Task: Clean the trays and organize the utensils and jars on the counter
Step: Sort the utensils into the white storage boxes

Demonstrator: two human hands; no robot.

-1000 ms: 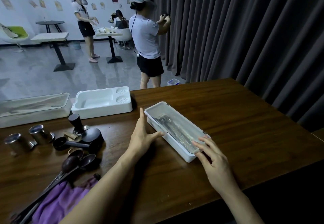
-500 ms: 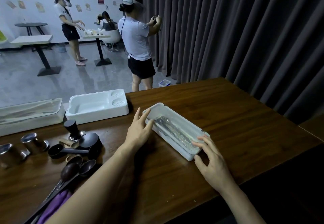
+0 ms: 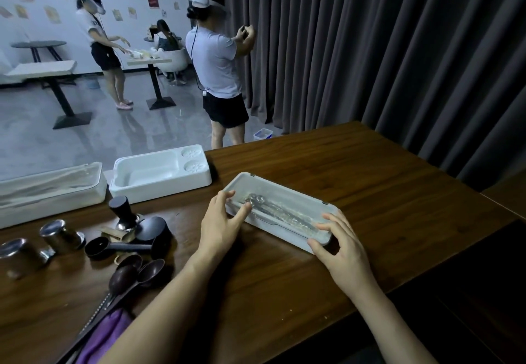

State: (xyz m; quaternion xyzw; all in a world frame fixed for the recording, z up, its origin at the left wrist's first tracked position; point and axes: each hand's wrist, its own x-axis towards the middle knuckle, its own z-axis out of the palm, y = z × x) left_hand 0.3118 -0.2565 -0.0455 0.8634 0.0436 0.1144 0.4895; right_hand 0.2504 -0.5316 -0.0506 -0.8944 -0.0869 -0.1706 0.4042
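Head view, first voice: Spotted any shift around the utensil box [image 3: 280, 211]?

Second voice: Yes. A second back, had the left hand [image 3: 225, 221] parked just beside the box's left end, off the lid. Now shows it laid over that end, fingers [image 3: 225, 200] fairly straight and slightly spread, thumb flat on the clear lid.

First voice: And at the box's near end?

Second voice: Keeps the right hand [image 3: 341, 247] much as before, only set further on, with fingertips [image 3: 327, 217] spread across the lid corner and thumb against the end wall, clasping it.

First voice: And the box itself?

Second voice: Lies flat on the tabletop [image 3: 370, 187], lid closed, metal utensils visible inside. Left of the box, an open white tray [image 3: 159, 190]; further left, steel jars [image 3: 61, 235] and dark spoons [image 3: 133, 272], untouched.

First voice: Meaning for the job?

Second voice: Probably one box packed and shut, now bracketed at both ends for sliding or lifting into place. Leaves the loose pieces left of the box yet to sort.
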